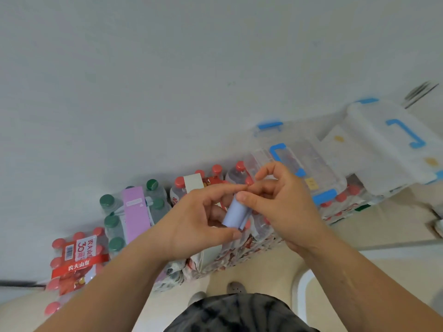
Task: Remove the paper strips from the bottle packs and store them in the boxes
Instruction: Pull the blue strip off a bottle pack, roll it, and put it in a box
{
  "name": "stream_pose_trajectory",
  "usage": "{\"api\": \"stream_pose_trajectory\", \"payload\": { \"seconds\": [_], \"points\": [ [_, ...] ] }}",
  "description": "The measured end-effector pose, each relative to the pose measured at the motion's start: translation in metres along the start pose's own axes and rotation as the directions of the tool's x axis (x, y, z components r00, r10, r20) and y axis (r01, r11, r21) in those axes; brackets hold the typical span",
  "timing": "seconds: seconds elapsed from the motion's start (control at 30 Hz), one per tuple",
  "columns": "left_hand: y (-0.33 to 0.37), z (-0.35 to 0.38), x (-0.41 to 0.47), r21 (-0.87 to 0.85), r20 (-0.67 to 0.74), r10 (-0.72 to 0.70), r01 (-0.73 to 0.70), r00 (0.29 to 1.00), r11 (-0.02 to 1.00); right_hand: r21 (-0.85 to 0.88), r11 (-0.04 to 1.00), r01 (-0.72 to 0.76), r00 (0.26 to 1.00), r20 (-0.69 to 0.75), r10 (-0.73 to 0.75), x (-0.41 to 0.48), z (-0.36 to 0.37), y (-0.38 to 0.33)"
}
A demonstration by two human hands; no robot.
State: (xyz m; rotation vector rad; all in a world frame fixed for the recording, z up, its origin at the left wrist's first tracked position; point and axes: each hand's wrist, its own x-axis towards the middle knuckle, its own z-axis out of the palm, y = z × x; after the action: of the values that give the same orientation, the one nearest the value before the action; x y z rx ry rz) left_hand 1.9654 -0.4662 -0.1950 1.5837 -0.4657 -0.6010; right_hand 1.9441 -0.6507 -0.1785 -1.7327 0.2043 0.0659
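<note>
floor (259, 267) beige | bottle packs (76, 259) in row | along wall (167, 68)

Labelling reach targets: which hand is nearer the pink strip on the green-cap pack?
Left. The left hand sits just right of the pink strip; the right hand is farther right, beyond the rolled blue strip both hold.

Light looks soft, even and fairly bright to me, with no hard shadows or glare. The rolled paper strip (233, 214) reads fairly sharp. The boxes (374, 140) at the right edge smear with motion blur, and the wide lens bends straight lines near the borders.
</note>
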Motion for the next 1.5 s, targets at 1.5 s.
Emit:
{"api": "stream_pose_trajectory", "payload": {
  "seconds": [1.5],
  "points": [
    [0.001, -0.020, 0.016, 0.407, -0.168, 0.407, -0.313, 0.898, 0.858, 0.481, 0.801, -0.357, 0.930, 0.101, 0.355, 0.010, 0.015, 0.010]
  ]
}}
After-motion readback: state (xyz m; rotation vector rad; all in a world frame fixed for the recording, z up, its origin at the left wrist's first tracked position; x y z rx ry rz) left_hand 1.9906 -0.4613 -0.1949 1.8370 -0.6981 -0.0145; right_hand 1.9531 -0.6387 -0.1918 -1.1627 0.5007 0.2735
